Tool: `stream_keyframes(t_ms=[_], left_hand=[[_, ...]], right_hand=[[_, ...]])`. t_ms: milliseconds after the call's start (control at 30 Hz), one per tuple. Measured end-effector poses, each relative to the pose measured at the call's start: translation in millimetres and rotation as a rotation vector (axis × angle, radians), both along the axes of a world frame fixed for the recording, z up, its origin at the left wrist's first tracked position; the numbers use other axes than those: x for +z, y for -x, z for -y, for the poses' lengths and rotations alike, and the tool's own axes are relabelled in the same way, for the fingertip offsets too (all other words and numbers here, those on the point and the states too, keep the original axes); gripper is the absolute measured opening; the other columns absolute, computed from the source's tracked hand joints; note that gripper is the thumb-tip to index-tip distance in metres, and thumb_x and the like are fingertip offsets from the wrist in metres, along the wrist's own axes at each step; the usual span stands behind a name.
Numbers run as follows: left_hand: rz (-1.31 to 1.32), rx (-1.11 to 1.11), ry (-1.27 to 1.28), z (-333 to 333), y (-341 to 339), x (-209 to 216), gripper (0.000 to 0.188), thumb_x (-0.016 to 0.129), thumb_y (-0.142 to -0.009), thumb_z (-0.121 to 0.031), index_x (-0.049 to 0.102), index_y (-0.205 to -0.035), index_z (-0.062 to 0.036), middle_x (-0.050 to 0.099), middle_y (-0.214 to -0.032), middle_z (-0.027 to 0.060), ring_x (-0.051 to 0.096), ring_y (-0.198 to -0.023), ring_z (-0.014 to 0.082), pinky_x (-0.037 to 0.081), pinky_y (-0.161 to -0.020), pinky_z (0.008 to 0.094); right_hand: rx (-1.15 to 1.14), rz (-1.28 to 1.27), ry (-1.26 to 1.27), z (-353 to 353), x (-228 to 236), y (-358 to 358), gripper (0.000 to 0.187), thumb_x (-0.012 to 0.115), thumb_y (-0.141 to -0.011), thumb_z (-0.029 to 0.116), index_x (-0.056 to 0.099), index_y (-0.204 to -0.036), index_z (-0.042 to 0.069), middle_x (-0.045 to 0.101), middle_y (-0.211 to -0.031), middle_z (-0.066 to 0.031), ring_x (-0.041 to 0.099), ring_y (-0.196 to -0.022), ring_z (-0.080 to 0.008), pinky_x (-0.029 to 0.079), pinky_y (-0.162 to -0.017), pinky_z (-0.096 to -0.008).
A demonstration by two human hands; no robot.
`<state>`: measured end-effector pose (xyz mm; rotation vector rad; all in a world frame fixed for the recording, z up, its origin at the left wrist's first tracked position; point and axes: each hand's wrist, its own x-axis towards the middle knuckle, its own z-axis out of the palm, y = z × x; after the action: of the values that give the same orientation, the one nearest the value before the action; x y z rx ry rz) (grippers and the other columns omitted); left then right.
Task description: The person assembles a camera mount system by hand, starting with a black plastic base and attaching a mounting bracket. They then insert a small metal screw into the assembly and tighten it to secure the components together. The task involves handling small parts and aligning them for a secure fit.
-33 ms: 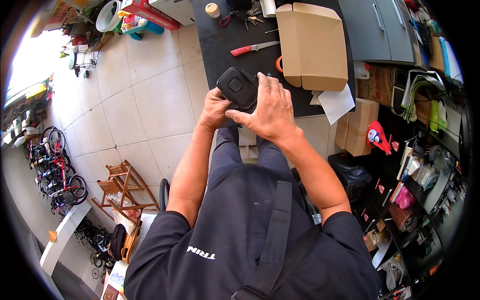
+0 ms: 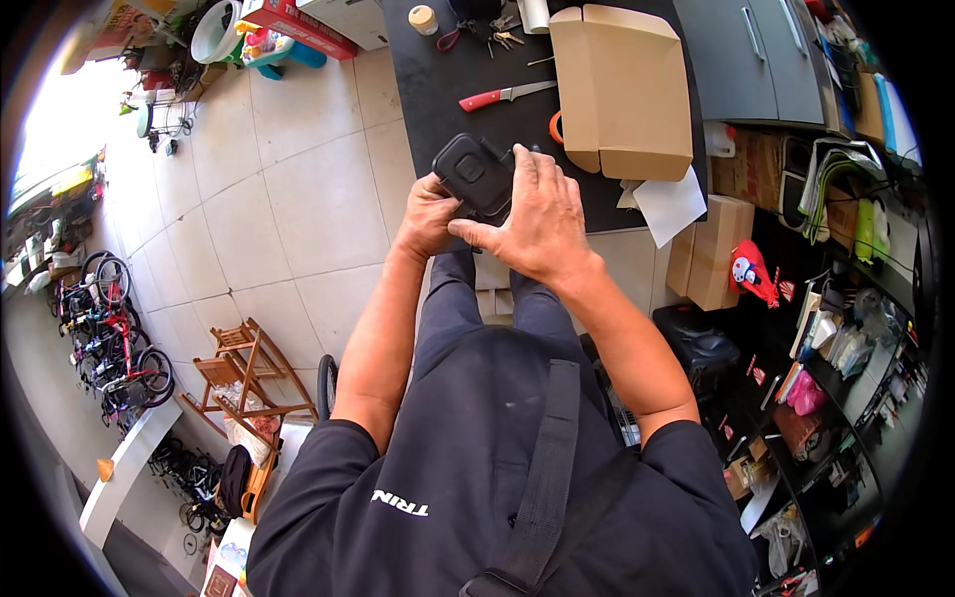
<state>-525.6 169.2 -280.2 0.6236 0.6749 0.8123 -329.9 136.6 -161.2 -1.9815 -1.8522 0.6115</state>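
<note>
Both my hands hold a black device (image 2: 472, 171) with a rounded-square face, over the near edge of a black table (image 2: 430, 98). I cannot make out its exact kind. My left hand (image 2: 430, 215) is closed on its lower left side, fingers curled underneath. Against its right side lies my right hand (image 2: 542, 214), fingers bent over the edge and thumb reaching toward the left hand. The right palm hides part of the device. Beyond it on the table is a knife (image 2: 487, 99) with a red handle. An orange ring-shaped thing (image 2: 555, 127) sits partly beneath an open cardboard box (image 2: 625, 90).
Keys (image 2: 505, 40) and a small lidded jar (image 2: 423, 20) stand at the table's far side. White paper (image 2: 670, 207) overhangs the near right edge. Cartons (image 2: 718, 254) and crowded shelves are on the right. Wooden folding chairs (image 2: 249, 373) and several bicycles (image 2: 124, 343) are on the left.
</note>
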Motion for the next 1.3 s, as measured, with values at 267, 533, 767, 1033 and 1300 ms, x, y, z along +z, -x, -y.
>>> stream_keyframes(t_ms=[267,533,767,1033,1300], left_hand=[[-0.05,0.007,-0.047,-1.9,-8.8,7.9,0.032,0.079,-0.098,-0.006,0.074,-0.129,-0.0031,0.077,-0.122,0.0041,0.072,-0.109,0.0144,0.06,-0.101,0.0348],[-0.215,-0.027,-0.028,-3.2,-8.0,15.8,0.035,0.081,-0.098,-0.009,0.073,-0.131,-0.0035,0.077,-0.123,0.0027,0.07,-0.109,0.012,0.059,-0.1,0.0321],[-0.316,-0.078,-0.089,1.4,-10.1,21.2,0.031,0.081,-0.098,-0.009,0.074,-0.127,-0.0039,0.077,-0.116,-0.0002,0.069,-0.105,0.0096,0.058,-0.096,0.0298],[-0.378,-0.122,-0.151,10.0,-11.3,31.1,0.029,0.075,-0.097,0.0,0.074,-0.126,-0.0029,0.077,-0.113,-0.0009,0.068,-0.102,0.0078,0.057,-0.094,0.0292],[-0.731,-0.323,-0.628,-9.0,-27.4,91.1,0.038,0.073,-0.102,-0.01,0.068,-0.138,0.0007,0.073,-0.114,0.0132,0.07,-0.103,0.0178,0.057,-0.094,0.0336]], right_hand=[[-0.015,-0.143,0.003,-1.4,-14.9,-6.2,0.096,0.09,-0.074,0.059,0.064,-0.135,-0.011,0.069,-0.123,-0.025,0.069,-0.111,-0.0409,0.05,-0.104,-0.0477],[-0.108,-0.363,0.27,2.8,-11.0,-17.3,0.102,0.088,-0.082,0.06,0.056,-0.146,-0.013,0.061,-0.141,-0.0283,0.062,-0.133,-0.0377,0.048,-0.115,-0.0442],[-0.406,-1.088,0.515,-5.6,-25.0,-21.2,0.073,0.087,-0.092,0.046,0.068,-0.131,-0.012,0.076,-0.112,-0.013,0.071,-0.1,-0.015,0.058,-0.092,-0.0306],[-0.363,-1.229,0.57,-0.1,-39.1,-25.1,0.081,0.09,-0.089,0.042,0.058,-0.142,-0.009,0.07,-0.125,-0.0164,0.069,-0.112,-0.0198,0.056,-0.099,-0.0345],[-0.141,-1.098,0.568,-4.2,-19.2,-51.8,0.101,0.092,-0.084,0.037,0.039,-0.159,-0.005,0.061,-0.135,-0.0142,0.062,-0.126,-0.0237,0.052,-0.109,-0.0376]])
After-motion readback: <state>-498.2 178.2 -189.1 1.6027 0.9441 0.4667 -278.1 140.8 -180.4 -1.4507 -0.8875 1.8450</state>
